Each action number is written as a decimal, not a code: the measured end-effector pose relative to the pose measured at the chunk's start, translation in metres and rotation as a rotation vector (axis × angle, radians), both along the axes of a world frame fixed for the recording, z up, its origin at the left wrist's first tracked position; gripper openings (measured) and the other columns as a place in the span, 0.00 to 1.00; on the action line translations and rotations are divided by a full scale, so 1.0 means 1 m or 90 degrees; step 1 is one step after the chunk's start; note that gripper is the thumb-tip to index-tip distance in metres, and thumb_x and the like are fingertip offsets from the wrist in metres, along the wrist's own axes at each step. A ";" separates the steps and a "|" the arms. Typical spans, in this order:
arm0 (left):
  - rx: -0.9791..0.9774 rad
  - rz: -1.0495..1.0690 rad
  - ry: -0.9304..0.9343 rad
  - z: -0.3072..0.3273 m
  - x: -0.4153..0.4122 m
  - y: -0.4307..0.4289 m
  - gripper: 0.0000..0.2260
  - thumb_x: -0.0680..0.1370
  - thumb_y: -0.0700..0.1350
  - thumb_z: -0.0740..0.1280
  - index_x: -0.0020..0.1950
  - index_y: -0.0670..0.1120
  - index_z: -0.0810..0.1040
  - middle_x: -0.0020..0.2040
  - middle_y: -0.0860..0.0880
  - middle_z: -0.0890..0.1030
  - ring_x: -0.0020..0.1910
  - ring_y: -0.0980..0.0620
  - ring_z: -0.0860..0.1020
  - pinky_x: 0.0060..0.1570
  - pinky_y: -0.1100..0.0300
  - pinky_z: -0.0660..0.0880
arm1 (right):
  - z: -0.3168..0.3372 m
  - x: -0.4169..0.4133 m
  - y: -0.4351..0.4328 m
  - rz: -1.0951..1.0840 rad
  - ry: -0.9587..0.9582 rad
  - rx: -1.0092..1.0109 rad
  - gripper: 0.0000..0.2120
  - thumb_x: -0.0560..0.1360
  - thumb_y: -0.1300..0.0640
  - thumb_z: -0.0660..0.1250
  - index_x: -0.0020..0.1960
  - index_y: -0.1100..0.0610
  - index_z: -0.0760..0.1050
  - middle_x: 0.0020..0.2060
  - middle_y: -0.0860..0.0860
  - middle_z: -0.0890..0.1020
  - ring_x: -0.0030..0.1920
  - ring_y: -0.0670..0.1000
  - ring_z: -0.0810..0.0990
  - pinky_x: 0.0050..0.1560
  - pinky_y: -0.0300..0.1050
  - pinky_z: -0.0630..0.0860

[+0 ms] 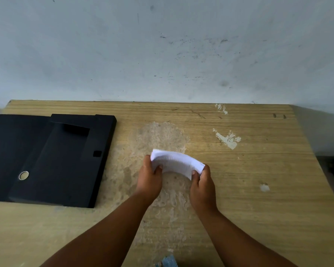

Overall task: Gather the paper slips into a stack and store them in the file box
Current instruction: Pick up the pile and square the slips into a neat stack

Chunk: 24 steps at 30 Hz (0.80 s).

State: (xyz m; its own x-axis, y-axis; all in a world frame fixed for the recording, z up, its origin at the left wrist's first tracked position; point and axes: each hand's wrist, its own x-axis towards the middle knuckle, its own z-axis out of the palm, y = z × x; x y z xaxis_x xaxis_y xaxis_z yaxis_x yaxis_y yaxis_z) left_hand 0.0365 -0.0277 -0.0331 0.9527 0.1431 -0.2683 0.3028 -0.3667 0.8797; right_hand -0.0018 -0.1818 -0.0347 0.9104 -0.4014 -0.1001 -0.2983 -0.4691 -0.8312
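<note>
A white stack of paper slips [176,162] is held above the middle of the wooden table, bowed upward between both hands. My left hand [149,178] grips its left end, thumb on the near face. My right hand [201,185] grips its right end the same way. The black file box [52,158] lies flat on the table's left side, well apart from the hands, with its flap folded out to the left and a metal ring hole near its lower left.
The wooden table [258,170] has a worn, pale patch under the hands and white paint chips to the right. A blue-grey wall rises right behind the far edge. The table's right edge drops off near the frame's right side.
</note>
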 end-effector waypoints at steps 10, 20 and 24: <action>-0.461 0.187 0.046 0.047 0.005 -0.019 0.10 0.80 0.35 0.68 0.61 0.43 0.80 0.54 0.47 0.88 0.54 0.49 0.86 0.48 0.54 0.83 | 0.029 0.012 0.020 -0.097 0.084 0.613 0.16 0.82 0.63 0.60 0.64 0.46 0.77 0.54 0.48 0.87 0.53 0.48 0.87 0.46 0.48 0.83; -0.139 -0.009 -0.022 0.059 0.015 0.002 0.13 0.80 0.39 0.68 0.62 0.53 0.78 0.53 0.53 0.86 0.52 0.54 0.84 0.49 0.54 0.82 | 0.053 0.033 -0.020 0.086 0.043 0.328 0.08 0.75 0.61 0.71 0.49 0.49 0.81 0.45 0.49 0.88 0.47 0.49 0.87 0.47 0.49 0.84; -0.072 -0.097 -0.053 0.058 0.011 0.001 0.13 0.81 0.38 0.68 0.63 0.52 0.79 0.52 0.54 0.86 0.50 0.59 0.84 0.46 0.64 0.80 | 0.068 0.040 -0.013 0.158 0.001 0.210 0.15 0.77 0.60 0.66 0.47 0.37 0.77 0.41 0.42 0.84 0.40 0.38 0.82 0.37 0.31 0.76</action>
